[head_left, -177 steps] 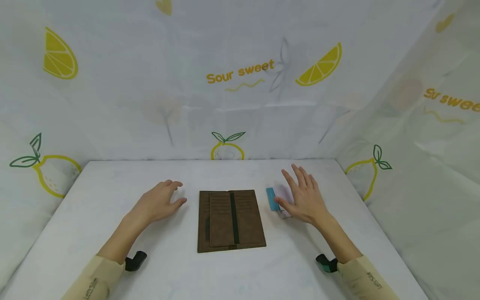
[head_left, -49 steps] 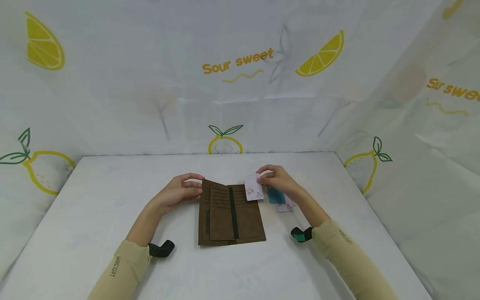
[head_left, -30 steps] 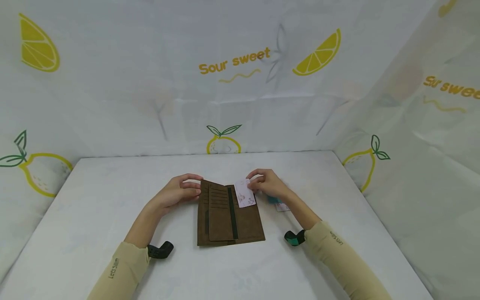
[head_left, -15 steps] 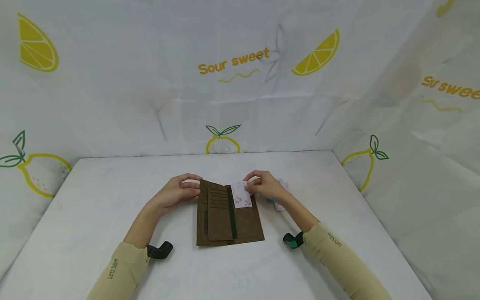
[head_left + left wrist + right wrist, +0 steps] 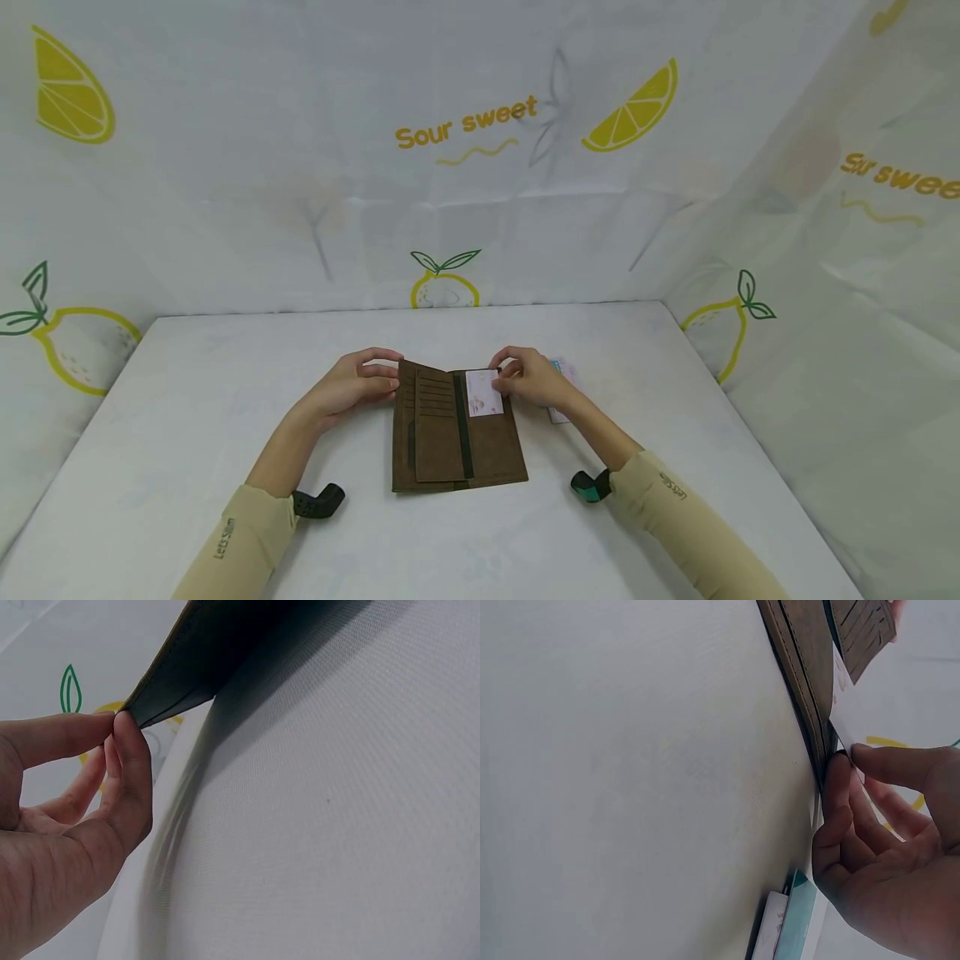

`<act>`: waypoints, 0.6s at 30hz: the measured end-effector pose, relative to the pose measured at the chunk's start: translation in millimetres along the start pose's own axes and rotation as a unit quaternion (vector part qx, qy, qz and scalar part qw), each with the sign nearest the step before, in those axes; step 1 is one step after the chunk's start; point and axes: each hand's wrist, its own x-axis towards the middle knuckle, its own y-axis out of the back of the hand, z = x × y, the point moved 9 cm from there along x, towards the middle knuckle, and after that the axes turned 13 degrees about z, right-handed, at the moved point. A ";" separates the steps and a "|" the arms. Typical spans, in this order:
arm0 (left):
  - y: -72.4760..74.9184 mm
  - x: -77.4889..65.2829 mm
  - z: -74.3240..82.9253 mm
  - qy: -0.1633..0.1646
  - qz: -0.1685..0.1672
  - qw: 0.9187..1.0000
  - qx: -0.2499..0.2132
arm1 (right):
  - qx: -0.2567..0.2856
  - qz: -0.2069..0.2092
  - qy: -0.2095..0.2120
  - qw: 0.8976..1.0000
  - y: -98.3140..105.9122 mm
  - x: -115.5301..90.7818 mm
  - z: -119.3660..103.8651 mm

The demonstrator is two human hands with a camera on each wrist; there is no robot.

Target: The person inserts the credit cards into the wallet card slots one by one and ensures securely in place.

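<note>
A brown wallet [image 5: 437, 450] lies spread open on the table, with rows of card slots and a dark centre strip. My left hand [image 5: 352, 387] pinches its far left corner between thumb and fingers; in the left wrist view the wallet flap [image 5: 217, 645] is raised off the table. A white card [image 5: 480, 398] with a pinkish print lies over the slots of the right panel. My right hand [image 5: 534, 377] pinches the card's right edge. The right wrist view shows the card [image 5: 846, 712] tilted against the panel; whether its lower edge is inside a slot cannot be told.
To the right of the wallet, partly hidden behind the right hand, lie other cards [image 5: 572, 372]; the right wrist view shows a teal card [image 5: 798, 919] beside a white one [image 5: 770, 926]. A white printed cloth wall [image 5: 480, 208] rises behind the table.
Both hands were apart from the wallet at first. The left has taken its corner; the right has carried a card left from the pile onto the right panel, where the card now lies straighter.
</note>
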 end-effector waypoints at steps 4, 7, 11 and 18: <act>0.7 -0.7 -0.3 0.000 -0.001 1.000 0.001 | -0.015 -0.001 0.005 1.000 0.4 -0.9 -0.1; 0.8 -1.0 -0.6 -0.001 -0.002 1.000 0.004 | -0.023 -0.004 0.009 1.000 -0.1 -1.8 -0.6; 1.0 -1.0 -0.3 -0.002 -0.002 1.000 0.006 | -0.027 -0.007 0.016 0.999 -1.2 -2.7 -1.9; 1.8 -1.2 0.2 -0.001 0.001 1.000 0.006 | -0.027 -0.021 0.018 0.999 -3.8 -5.3 -3.7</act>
